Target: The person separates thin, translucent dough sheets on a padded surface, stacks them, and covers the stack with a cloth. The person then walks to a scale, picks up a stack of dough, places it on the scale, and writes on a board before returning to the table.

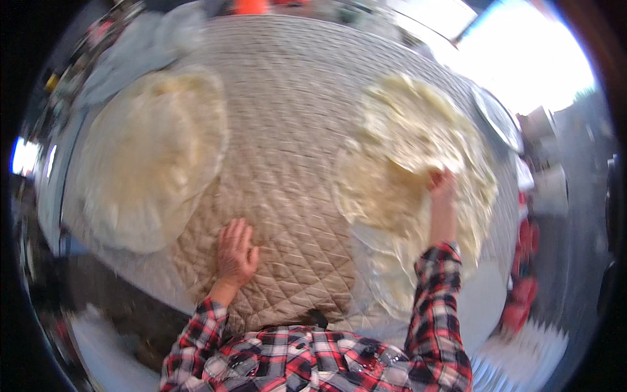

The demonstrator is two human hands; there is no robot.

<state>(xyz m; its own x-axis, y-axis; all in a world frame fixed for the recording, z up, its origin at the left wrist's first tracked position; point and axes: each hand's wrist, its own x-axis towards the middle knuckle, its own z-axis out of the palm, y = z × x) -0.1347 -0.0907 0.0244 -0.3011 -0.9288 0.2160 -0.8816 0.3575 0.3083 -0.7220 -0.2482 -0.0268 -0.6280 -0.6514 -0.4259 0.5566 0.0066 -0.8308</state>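
Observation:
My left hand (237, 257) rests palm down on a quilted beige cloth (289, 206) and holds nothing. To the right, my right hand (442, 181) pinches the edge of a thin, pale flatbread sheet (392, 191), raising a fold of it. That sheet lies on a wrinkled, overlapping spread of similar sheets (416, 112). On the left is a smoother stack of large round flatbread sheets (147, 166), apart from both hands. Blur hides the fingertips of my right hand and how many layers they grip.
Crumpled whitish plastic (137, 54) lies beyond the left stack. A round metal-looking lid or tray (497, 117) sits at the far right edge. Red objects (521, 299) and a white slatted surface (519, 357) are lower right. An orange object (251, 6) stands past the far edge.

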